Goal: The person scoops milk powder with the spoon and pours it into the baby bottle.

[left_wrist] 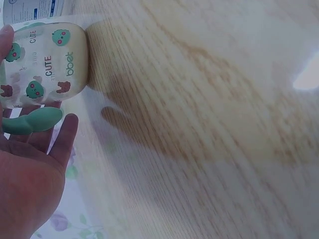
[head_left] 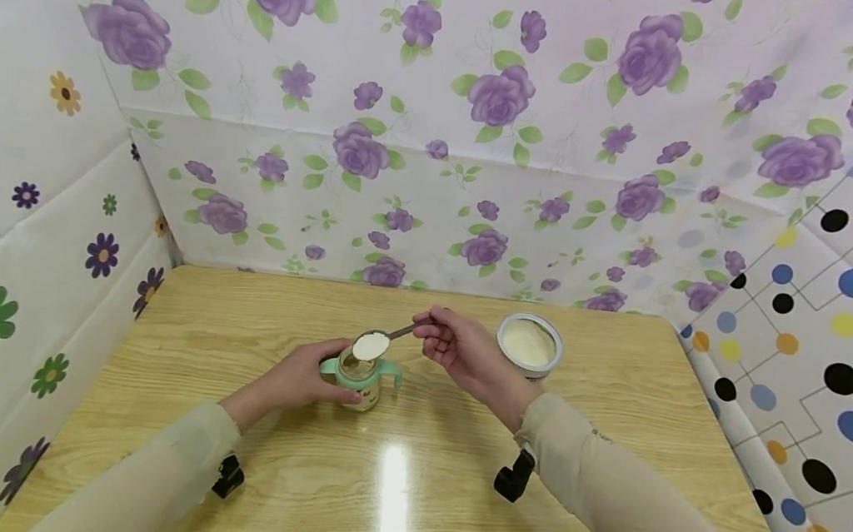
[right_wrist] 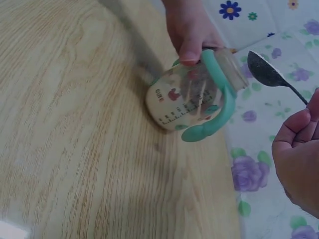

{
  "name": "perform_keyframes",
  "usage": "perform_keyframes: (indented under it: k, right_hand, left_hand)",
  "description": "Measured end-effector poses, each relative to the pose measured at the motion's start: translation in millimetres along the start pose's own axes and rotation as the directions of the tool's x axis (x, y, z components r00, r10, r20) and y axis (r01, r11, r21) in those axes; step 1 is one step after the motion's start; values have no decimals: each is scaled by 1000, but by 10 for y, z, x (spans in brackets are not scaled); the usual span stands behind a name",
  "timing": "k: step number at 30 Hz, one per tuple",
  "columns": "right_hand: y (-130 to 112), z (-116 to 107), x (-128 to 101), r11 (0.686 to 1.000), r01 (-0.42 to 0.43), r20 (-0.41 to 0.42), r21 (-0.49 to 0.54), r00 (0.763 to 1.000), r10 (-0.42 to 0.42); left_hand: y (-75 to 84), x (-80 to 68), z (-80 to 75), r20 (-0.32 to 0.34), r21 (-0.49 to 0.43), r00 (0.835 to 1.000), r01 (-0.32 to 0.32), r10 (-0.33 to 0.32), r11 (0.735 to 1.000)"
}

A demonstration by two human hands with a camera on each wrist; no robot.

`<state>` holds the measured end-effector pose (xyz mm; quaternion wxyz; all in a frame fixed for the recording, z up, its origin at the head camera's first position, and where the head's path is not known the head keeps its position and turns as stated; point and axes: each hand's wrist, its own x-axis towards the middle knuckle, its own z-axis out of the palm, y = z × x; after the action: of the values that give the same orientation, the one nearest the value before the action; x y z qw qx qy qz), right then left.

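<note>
Pinching the spoon (head_left: 383, 339), right fingers (head_left: 435, 342) hold it above the bottle (head_left: 358, 375) that left fingers (head_left: 328, 367) grip.

One baby bottle (head_left: 359, 375), one spoon (head_left: 383, 339) (heaped with white powder), one powder tub (head_left: 529, 343), two hands.

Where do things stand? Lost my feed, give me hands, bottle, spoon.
Left hand grips bottle upright on table. Right hand holds spoon, powder heaped, over bottle mouth. Open tub beside, nothing blocking.
</note>
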<state>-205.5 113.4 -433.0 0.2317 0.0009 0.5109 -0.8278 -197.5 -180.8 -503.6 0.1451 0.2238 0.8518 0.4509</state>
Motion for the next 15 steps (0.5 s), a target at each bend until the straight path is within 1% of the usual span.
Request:
perform_keyframes:
  k: [7, 12, 15]
  right_hand:
    - [23, 58, 24, 989, 33, 59, -147, 998, -25]
    - [14, 102, 51, 963, 68, 108, -261, 993, -40]
    - [26, 123, 66, 950, 81, 135, -303, 990, -42]
  left_hand:
    - [2, -5, 1, 2, -8, 1000, -2, 2, 1000]
    - [0, 0, -2, 6, -16, 1000, -3, 3, 1000]
    - [0, 2, -1, 4, -13, 1000, -6, 6, 1000]
